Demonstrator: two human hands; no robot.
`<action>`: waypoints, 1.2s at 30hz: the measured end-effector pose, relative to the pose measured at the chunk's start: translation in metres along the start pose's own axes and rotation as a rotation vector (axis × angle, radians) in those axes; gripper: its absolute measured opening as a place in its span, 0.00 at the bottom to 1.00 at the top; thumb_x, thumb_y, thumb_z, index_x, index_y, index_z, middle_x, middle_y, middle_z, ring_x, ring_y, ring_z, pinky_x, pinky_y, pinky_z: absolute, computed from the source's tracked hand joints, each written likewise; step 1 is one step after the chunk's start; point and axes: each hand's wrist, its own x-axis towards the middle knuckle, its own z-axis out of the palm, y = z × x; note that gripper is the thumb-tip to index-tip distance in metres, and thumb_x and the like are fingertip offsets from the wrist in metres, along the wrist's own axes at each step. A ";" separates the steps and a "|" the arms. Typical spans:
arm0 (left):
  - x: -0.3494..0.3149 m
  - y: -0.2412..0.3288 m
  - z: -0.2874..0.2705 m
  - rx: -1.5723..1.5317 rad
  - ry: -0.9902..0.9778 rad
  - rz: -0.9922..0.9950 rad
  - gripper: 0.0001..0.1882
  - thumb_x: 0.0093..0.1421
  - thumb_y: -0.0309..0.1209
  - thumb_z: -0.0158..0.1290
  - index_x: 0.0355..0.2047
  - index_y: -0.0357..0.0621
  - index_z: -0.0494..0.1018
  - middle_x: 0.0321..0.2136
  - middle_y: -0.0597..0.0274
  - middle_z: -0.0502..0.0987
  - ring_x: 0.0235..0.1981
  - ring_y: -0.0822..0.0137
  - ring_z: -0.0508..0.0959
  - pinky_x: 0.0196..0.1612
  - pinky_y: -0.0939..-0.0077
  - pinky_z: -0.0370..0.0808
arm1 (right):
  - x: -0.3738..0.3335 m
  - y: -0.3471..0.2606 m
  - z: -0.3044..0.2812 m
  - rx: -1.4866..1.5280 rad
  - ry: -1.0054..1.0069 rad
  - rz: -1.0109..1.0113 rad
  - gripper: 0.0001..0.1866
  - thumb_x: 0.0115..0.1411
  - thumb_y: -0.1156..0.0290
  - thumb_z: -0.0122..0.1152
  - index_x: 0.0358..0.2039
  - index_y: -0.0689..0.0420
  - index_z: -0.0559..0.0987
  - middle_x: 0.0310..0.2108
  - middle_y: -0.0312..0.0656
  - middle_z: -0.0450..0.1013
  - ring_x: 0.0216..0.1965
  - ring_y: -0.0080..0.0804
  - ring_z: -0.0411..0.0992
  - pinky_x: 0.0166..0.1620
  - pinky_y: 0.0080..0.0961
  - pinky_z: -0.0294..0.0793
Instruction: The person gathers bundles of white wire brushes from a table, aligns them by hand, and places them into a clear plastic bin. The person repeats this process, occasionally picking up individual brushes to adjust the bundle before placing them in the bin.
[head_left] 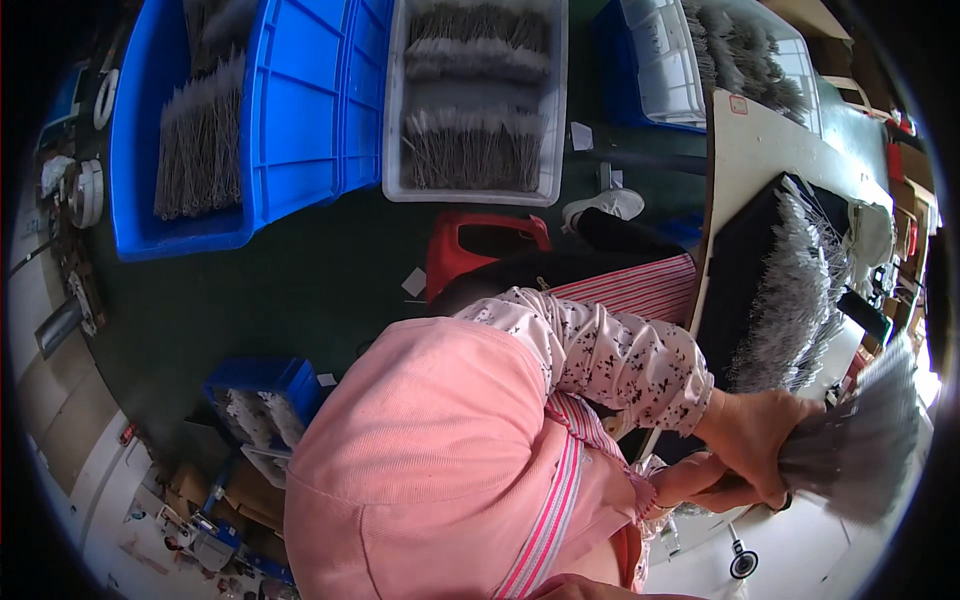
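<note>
Turned toward the right of the picture, my left hand (pixel 750 430) comes out of a white floral sleeve and is closed round a thick bundle of thin wire brushes (pixel 865 440). The pale grey bristle ends fan out away from my fingers and are smeared by motion. Just below it, my right hand (pixel 700 485) has its fingers curled at the gripped end of the same bundle, partly hidden by my left hand. Beside the bundle, a pile of loose wire brushes (pixel 795 290) lies on a black mat (pixel 727 310) on the pale worktable (pixel 735 150).
Blue crates (pixel 300 110) and a grey tray (pixel 394 130) hold upright rows of wire brushes. A white crate (pixel 660 60) stands past the table. A red stool (pixel 440 260) is under me. A small blue bin (pixel 265 372) sits on the green floor (pixel 240 310).
</note>
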 end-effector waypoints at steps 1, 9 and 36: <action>0.005 -0.001 -0.005 -0.065 -0.002 -0.002 0.33 0.31 0.31 0.66 0.40 0.36 0.67 0.30 0.54 0.77 0.34 0.63 0.78 0.41 0.74 0.74 | 0.003 0.002 0.007 0.052 -0.003 0.002 0.18 0.50 0.63 0.63 0.37 0.65 0.78 0.35 0.54 0.76 0.32 0.43 0.76 0.30 0.34 0.73; 0.010 -0.011 0.001 -0.295 0.150 0.004 0.28 0.36 0.30 0.63 0.39 0.35 0.67 0.30 0.58 0.76 0.33 0.68 0.75 0.41 0.75 0.72 | 0.013 -0.014 0.025 -0.145 -0.062 -0.184 0.20 0.55 0.67 0.58 0.46 0.65 0.73 0.46 0.56 0.71 0.44 0.49 0.74 0.41 0.35 0.75; 0.005 0.003 -0.039 -0.287 0.240 -0.147 0.32 0.40 0.24 0.57 0.48 0.37 0.59 0.29 0.62 0.73 0.31 0.75 0.73 0.38 0.79 0.73 | 0.003 0.013 0.061 -0.190 -0.162 -0.755 0.13 0.61 0.75 0.48 0.44 0.67 0.74 0.47 0.55 0.71 0.49 0.53 0.71 0.49 0.40 0.73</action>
